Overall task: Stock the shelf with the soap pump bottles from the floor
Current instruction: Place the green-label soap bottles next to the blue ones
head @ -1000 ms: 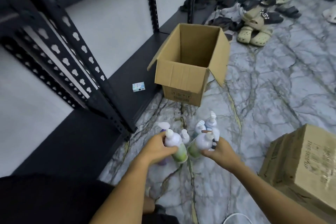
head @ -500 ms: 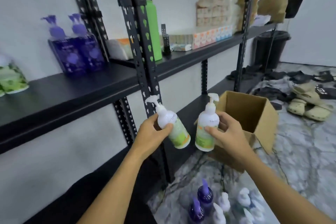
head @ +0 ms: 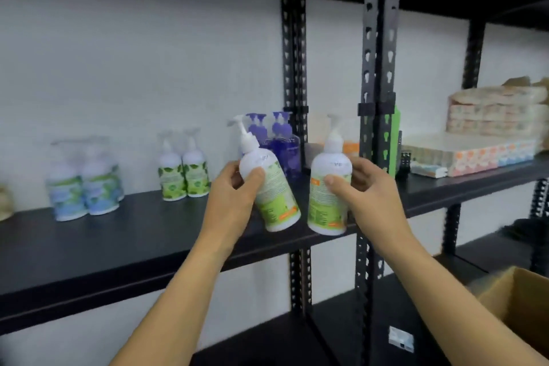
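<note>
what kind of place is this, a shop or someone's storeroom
Probably a home or small-business storeroom, not a shop floor: black slotted metal shelving against a bare wall, soap pump bottles grouped by kind, bulk tissue packs, and an open cardboard box.

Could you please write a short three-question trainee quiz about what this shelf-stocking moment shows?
1. True or false: the left hand holds its green-label bottle upright.
2. What colour are the pump bottles behind the tilted one: A purple, B red, C black?
3. The right hand grips a second green-label bottle above the ____.

Key: 1 false, it tilts; 2 A; 3 shelf.
</note>
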`<state>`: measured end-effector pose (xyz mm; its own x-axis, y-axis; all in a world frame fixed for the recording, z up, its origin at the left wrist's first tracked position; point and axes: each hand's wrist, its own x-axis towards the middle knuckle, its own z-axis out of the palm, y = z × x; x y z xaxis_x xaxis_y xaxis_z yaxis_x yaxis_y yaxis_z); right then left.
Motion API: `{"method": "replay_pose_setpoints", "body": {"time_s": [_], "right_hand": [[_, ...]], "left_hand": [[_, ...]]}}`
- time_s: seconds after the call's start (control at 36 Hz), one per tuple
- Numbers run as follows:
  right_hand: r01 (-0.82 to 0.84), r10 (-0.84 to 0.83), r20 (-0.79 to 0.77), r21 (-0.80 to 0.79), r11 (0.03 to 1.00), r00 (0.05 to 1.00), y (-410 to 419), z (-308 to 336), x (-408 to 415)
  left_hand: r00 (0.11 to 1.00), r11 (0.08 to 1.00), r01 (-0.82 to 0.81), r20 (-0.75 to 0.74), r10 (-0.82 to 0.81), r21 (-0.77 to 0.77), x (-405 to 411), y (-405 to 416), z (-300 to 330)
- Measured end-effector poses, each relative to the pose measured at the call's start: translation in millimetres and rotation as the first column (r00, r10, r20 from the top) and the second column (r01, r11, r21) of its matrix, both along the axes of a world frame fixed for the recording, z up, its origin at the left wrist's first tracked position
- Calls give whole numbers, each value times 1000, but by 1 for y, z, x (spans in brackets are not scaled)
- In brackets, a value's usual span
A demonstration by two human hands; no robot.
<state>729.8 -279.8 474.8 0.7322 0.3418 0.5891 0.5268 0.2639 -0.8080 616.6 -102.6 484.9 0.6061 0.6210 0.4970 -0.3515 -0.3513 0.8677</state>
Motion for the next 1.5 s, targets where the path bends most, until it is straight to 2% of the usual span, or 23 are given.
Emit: {"method": "replay_pose_setpoints", "body": {"time_s": [0.11, 0.28, 0.5, 0.89, 1.08, 1.5], "right_hand": [[-92, 91, 21, 21, 996, 996, 53, 18, -7], [-192, 192, 27, -11, 981, 981, 128, 29, -7], [-197, 202, 52, -90, 976, 978, 217, 32, -1], [-99, 121, 95, -209, 973, 988, 289, 16, 3], [-121, 147, 87, -259, 958, 985, 307, 11, 3], [-134, 156, 68, -253, 958, 985, 319, 4, 5]], "left_hand": [[990, 990, -138, -3, 138, -13, -33, 50, 17], [946, 944, -322, -7, 323, 72, -82, 109, 32], [900, 897, -426, -46, 433, 120, -109, 154, 36], [881, 874, -449, -73, 468, 188, -98, 174, 31], [879, 876, -447, -93, 468, 183, -93, 185, 27], [884, 880, -431, -102, 456, 201, -73, 206, 26]]}}
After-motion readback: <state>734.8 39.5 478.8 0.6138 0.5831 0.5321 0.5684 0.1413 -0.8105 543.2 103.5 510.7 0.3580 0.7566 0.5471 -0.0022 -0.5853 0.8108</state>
